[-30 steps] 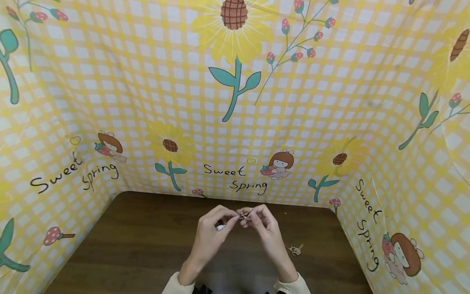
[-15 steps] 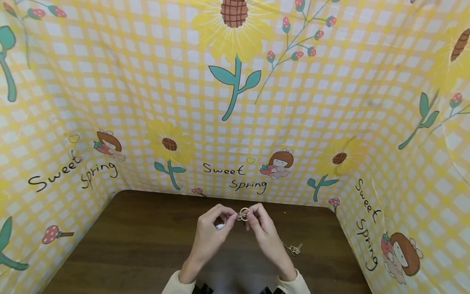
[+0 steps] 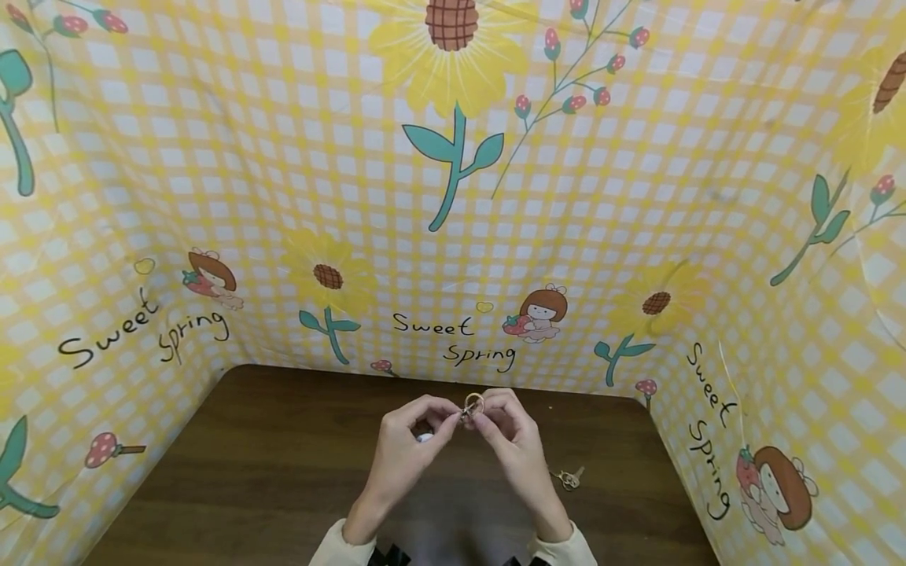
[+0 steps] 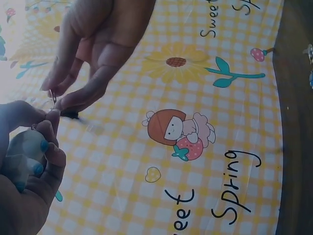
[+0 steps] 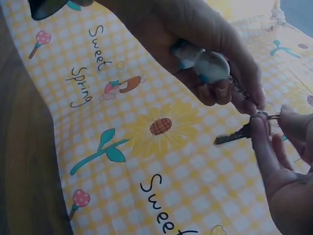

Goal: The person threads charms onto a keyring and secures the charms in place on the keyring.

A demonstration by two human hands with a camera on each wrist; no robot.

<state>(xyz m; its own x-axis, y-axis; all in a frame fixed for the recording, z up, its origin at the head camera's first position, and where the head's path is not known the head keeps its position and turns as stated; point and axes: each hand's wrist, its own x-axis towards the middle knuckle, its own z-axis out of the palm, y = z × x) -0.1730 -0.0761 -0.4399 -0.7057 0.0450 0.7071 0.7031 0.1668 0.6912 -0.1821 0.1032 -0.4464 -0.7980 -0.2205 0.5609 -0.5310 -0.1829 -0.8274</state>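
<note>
My left hand (image 3: 406,450) curls round a small white figurine charm with blue tips (image 5: 213,66), and its thumb and forefinger pinch the end of the charm's short chain (image 5: 238,89). Opposite it, fingertips nearly meeting, my right hand (image 3: 517,450) pinches a gold-coloured key ring (image 3: 475,402), which stands up between the hands in the head view. A dark-looking key (image 5: 235,135) sticks out from the right fingertips, teeth pointing away from that hand, in the right wrist view. Fingers cover most of the join between chain and ring.
Another key with a gold ring (image 3: 569,479) lies on the dark wooden table (image 3: 269,472), right of my right hand. A yellow checked cloth (image 3: 453,267) with printed flowers walls the table at the back and both sides.
The key ring faced the head camera half a second ago between parted fingertips; now it is turned and higher. My right fingers have moved in closer to the left ones.
</note>
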